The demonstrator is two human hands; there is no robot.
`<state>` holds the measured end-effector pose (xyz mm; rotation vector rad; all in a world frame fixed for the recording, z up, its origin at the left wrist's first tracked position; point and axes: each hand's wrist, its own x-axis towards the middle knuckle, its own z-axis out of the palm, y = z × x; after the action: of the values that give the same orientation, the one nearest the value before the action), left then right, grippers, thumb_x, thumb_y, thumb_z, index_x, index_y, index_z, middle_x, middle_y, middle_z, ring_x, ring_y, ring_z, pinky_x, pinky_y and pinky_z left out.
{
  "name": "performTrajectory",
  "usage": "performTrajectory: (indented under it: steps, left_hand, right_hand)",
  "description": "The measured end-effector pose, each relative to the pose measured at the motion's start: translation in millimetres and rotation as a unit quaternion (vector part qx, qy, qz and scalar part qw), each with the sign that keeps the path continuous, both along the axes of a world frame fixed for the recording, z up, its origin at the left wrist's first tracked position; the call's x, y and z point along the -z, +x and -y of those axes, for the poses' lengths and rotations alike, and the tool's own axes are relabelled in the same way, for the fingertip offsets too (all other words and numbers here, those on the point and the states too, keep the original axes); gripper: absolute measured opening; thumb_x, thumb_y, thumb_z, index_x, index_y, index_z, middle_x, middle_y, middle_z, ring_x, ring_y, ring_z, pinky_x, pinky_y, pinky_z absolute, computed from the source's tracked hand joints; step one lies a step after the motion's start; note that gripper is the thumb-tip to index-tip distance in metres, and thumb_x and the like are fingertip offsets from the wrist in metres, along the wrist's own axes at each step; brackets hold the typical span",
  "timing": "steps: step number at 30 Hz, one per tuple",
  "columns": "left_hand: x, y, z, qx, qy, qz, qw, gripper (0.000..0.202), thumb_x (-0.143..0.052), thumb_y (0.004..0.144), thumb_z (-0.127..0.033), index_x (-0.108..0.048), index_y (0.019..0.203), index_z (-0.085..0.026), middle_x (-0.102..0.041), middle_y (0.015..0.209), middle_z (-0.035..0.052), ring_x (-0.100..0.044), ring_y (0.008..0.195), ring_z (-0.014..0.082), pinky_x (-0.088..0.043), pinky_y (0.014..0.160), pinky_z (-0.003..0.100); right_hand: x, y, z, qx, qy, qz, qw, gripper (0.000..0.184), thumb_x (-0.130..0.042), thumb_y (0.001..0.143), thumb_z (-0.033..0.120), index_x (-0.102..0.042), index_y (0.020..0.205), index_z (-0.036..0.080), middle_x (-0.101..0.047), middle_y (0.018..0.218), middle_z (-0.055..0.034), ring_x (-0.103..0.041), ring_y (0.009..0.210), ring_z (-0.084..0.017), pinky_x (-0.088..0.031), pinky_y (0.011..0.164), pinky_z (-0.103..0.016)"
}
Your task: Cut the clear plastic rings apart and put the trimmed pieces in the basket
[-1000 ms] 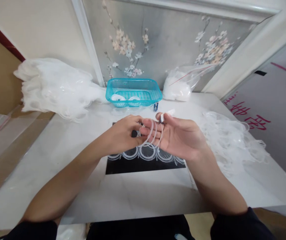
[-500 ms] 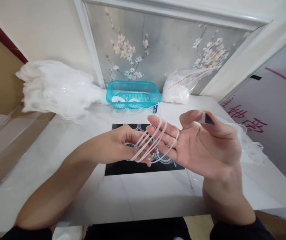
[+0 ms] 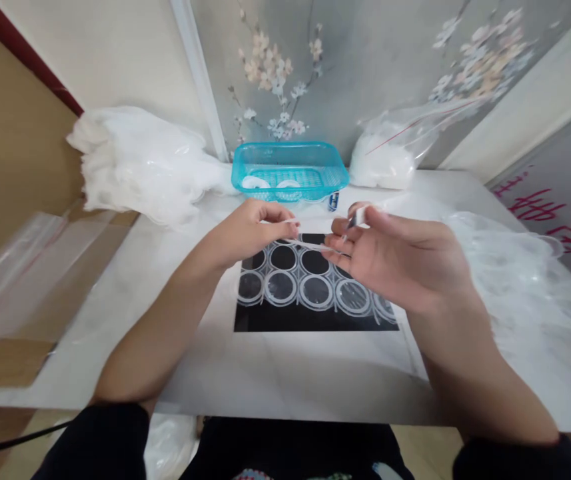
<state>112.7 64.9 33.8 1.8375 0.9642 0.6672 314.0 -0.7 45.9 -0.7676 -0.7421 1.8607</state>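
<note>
My left hand [image 3: 260, 230] is closed in a pinch on one end of thin white bands [image 3: 310, 245] that look stretchy. They run across to my right hand [image 3: 395, 257], whose palm is turned up and whose curled fingers carry the other end. A white and dark patch sits on my right thumb tip; I cannot make out what it is. Below both hands lies a black mat [image 3: 315, 323] with rows of clear rings [image 3: 316, 291] on it, side by side. My hands partly cover the mat's upper edge.
Behind the mat stands a blue basket [image 3: 290, 153] with white rings inside. A big bundle of white loops [image 3: 140, 167] is at the left, a zip bag of white material [image 3: 385, 160] at the back right. Clear loops [image 3: 530, 280] are heaped at the right; plastic bags [image 3: 15, 280] lie far left.
My right fingers have curled in, and the bands, which were spread around them in several strands, are now drawn into a narrow bunch. Both hands have moved up, showing more of the mat.
</note>
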Motion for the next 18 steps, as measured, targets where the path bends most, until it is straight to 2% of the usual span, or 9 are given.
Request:
performTrajectory:
  steps: [2, 5, 9, 11, 14, 16, 18]
  left_hand:
    - [9.2, -0.8, -8.4, 0.004, -0.011, 0.04, 0.999, 0.015, -0.067, 0.074, -0.032, -0.067, 0.067, -0.018, -0.071, 0.085, 0.0025, -0.064, 0.089, 0.019, -0.051, 0.083, 0.037]
    - [14.0, -2.0, -13.5, 0.033, -0.055, 0.103, 0.993, 0.018, -0.058, 0.079, -0.028, -0.066, 0.066, -0.019, -0.071, 0.097, 0.0039, -0.064, 0.101, 0.0208, -0.052, 0.085, 0.04]
    - [12.3, -3.6, -13.2, 0.045, -0.153, 0.191, 0.969, 0.026, -0.047, 0.083, -0.019, -0.062, 0.062, -0.018, -0.071, 0.102, 0.0031, -0.064, 0.108, 0.0219, -0.051, 0.095, 0.045]
    - [13.1, -3.0, -13.3, 0.044, -0.17, 0.21, 0.962, 0.034, -0.039, 0.088, -0.022, -0.063, 0.064, -0.018, -0.07, 0.104, 0.0028, -0.06, 0.115, 0.0238, -0.05, 0.098, 0.048]
    - [19.5, 1.9, -13.3, 0.039, -0.085, 0.167, 0.982, 0.044, -0.03, 0.095, -0.032, -0.07, 0.084, -0.02, -0.066, 0.119, 0.002, -0.056, 0.121, 0.027, -0.053, 0.093, 0.051]
    - [26.9, 7.6, -11.6, 0.028, -0.005, 0.132, 0.991, 0.041, -0.032, 0.098, -0.036, -0.071, 0.101, -0.024, -0.059, 0.132, -0.0009, -0.054, 0.123, 0.0271, -0.054, 0.091, 0.051]
    - [35.5, 13.8, -8.1, -0.011, 0.073, 0.121, 0.99, 0.034, -0.038, 0.098, -0.04, -0.068, 0.11, -0.03, -0.053, 0.138, -0.0041, -0.051, 0.128, 0.0259, -0.052, 0.095, 0.05]
  right_hand:
    - [11.7, -5.7, -7.9, -0.016, -0.036, -0.018, 0.999, 0.011, -0.071, 0.076, 0.028, -0.061, 0.071, 0.024, -0.05, 0.061, 0.0042, -0.051, 0.059, -0.01, -0.05, 0.063, -0.027]
    - [22.7, -10.2, -14.0, -0.017, -0.08, -0.052, 0.995, 0.009, -0.065, 0.079, 0.027, -0.059, 0.072, 0.024, -0.042, 0.057, 0.0056, -0.042, 0.052, -0.009, -0.046, 0.058, -0.026]
    - [26.8, -12.2, -16.9, 0.018, -0.066, -0.026, 0.997, 0.013, -0.062, 0.083, 0.03, -0.058, 0.071, 0.026, -0.047, 0.059, 0.0042, -0.045, 0.054, -0.011, -0.047, 0.06, -0.029]
    - [29.2, -13.8, -19.2, 0.023, -0.056, 0.002, 0.998, 0.013, -0.061, 0.083, 0.033, -0.059, 0.072, 0.027, -0.051, 0.061, 0.0035, -0.049, 0.057, -0.012, -0.048, 0.062, -0.031]
    - [35.7, -16.6, -23.9, 0.021, -0.065, 0.01, 0.998, 0.012, -0.06, 0.084, 0.035, -0.061, 0.073, 0.028, -0.054, 0.064, 0.0031, -0.054, 0.061, -0.014, -0.048, 0.063, -0.032]
    - [40.9, -18.2, -26.4, 0.016, -0.071, 0.0, 0.997, 0.012, -0.061, 0.083, 0.035, -0.062, 0.074, 0.027, -0.056, 0.065, 0.003, -0.055, 0.061, -0.014, -0.049, 0.063, -0.032]
    - [45.4, -19.8, -27.6, 0.018, -0.072, -0.012, 0.997, 0.012, -0.061, 0.083, 0.035, -0.062, 0.075, 0.027, -0.057, 0.065, 0.003, -0.056, 0.061, -0.014, -0.049, 0.063, -0.032]
